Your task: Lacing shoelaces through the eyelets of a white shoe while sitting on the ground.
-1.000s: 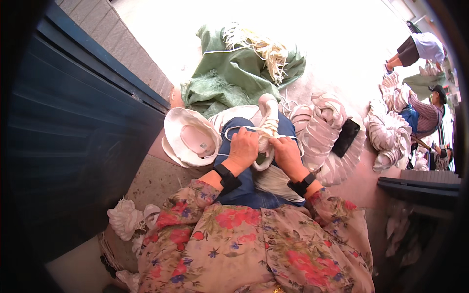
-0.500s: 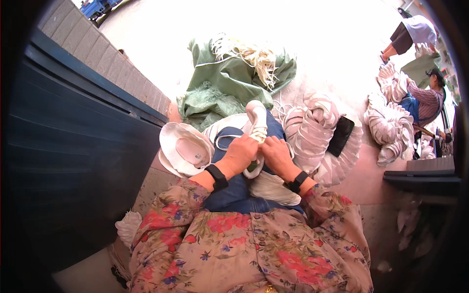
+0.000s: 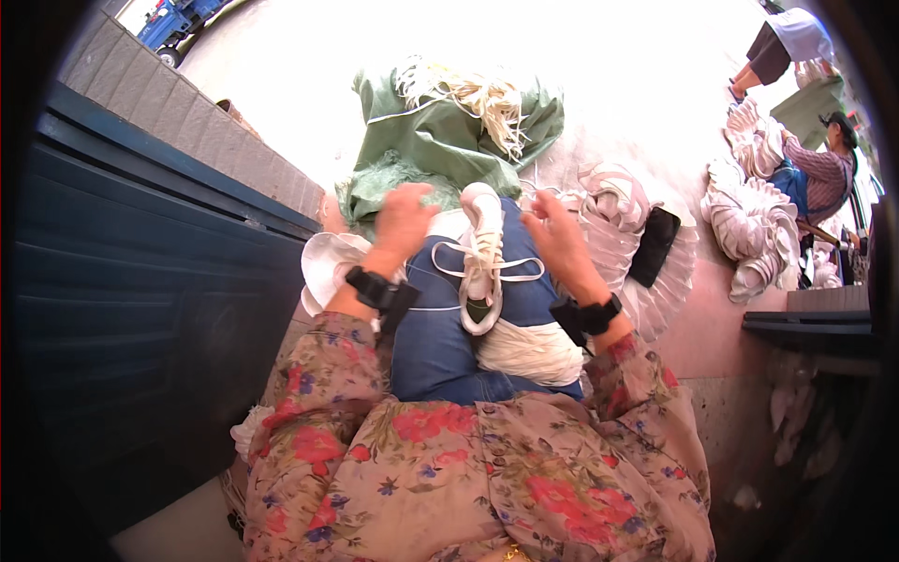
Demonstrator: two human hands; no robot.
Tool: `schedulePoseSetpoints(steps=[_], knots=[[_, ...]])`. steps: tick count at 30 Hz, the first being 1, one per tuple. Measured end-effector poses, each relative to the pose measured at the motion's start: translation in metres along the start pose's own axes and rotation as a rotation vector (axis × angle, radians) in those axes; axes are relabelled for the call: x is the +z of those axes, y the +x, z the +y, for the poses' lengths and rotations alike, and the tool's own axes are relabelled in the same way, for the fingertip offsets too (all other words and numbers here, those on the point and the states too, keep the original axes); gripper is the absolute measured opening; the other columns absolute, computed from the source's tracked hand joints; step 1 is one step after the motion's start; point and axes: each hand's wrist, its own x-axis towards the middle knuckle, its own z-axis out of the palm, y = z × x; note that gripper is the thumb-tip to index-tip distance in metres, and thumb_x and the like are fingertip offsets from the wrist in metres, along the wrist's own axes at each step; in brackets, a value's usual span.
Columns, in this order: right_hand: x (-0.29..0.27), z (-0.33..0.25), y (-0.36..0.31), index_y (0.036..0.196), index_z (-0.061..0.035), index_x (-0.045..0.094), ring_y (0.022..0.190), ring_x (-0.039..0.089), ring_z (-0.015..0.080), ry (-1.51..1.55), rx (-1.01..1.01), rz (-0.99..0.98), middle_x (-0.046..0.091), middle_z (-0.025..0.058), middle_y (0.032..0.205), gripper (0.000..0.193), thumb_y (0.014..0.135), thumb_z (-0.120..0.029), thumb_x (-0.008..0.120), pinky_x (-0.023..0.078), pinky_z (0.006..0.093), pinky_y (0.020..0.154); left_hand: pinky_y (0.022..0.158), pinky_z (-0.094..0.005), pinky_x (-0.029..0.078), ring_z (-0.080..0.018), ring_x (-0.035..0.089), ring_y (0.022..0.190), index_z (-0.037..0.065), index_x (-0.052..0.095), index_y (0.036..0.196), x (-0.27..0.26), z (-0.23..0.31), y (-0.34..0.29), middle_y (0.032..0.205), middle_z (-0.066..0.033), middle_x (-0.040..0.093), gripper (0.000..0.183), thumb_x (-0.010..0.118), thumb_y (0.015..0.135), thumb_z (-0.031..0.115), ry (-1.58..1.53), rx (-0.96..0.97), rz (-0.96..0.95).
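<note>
A white lace-up shoe [image 3: 483,245] lies along my lap with its toe pointing away from me. Its white shoelace [image 3: 521,271] is looped in a bow across the lacing, with loops out to both sides. My left hand [image 3: 405,225], blurred by motion, is raised left of the shoe, apart from the lace; its fingers look loosely spread, with nothing seen in them. On the other side, my right hand [image 3: 560,234] hovers above my thigh, fingers bent and apart, empty. A bundle of white laces [image 3: 532,354] rests on my lap below the shoe.
Nested white shoe pieces [image 3: 323,267] sit at my left knee. To the right are stacked white shoes [image 3: 609,225] and a black phone-like slab [image 3: 655,245]. A green sack [image 3: 440,155] with loose laces [image 3: 501,108] lies ahead. A dark blue panel [image 3: 159,309] stands left; two people are at far right.
Both hands have let go of the lace and moved apart, the left up and leftward, the right to the right. The bow now shows spread on the shoe.
</note>
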Motion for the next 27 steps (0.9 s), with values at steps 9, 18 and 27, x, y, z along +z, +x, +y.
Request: schedulePoseSetpoints(steps=[9,18,27], knots=[[-0.051,0.091,-0.090,0.099,0.0018,0.058,0.077,0.060,0.0251,-0.203,0.286,-0.073,0.060,0.0168,0.083,0.020,0.084,-0.010,0.055,0.047,0.0335,0.070,0.076,-0.0504,0.046,-0.0464,0.055,0.087,-0.001,0.055,0.099,-0.072,-0.174,-0.162,0.094,-0.0235,0.061,0.038,0.071,0.076,0.024,0.038,-0.659,-0.015],[0.039,-0.024,-0.056,0.103,-0.0027,0.059,0.087,0.060,0.0340,-0.016,-0.166,-0.426,0.062,0.0178,0.094,0.023,0.084,-0.016,0.060,0.048,0.0403,0.074,0.064,-0.0507,0.047,-0.0428,0.061,0.073,0.005,0.058,0.085,-0.111,-0.098,-0.092,0.075,-0.0210,0.063,0.019,0.062,0.081,0.023,0.412,-0.591,0.109],[0.189,-0.138,-0.085,0.106,0.0008,0.051,0.083,0.060,0.0369,-0.111,-0.450,-0.539,0.059,0.0236,0.091,0.051,0.080,-0.042,0.061,0.049,0.0475,0.064,0.050,-0.0364,0.045,-0.0249,0.060,0.050,0.006,0.061,0.098,-0.153,0.022,-0.101,0.057,-0.0157,0.056,0.020,0.063,0.078,0.009,-0.043,-0.278,0.324]])
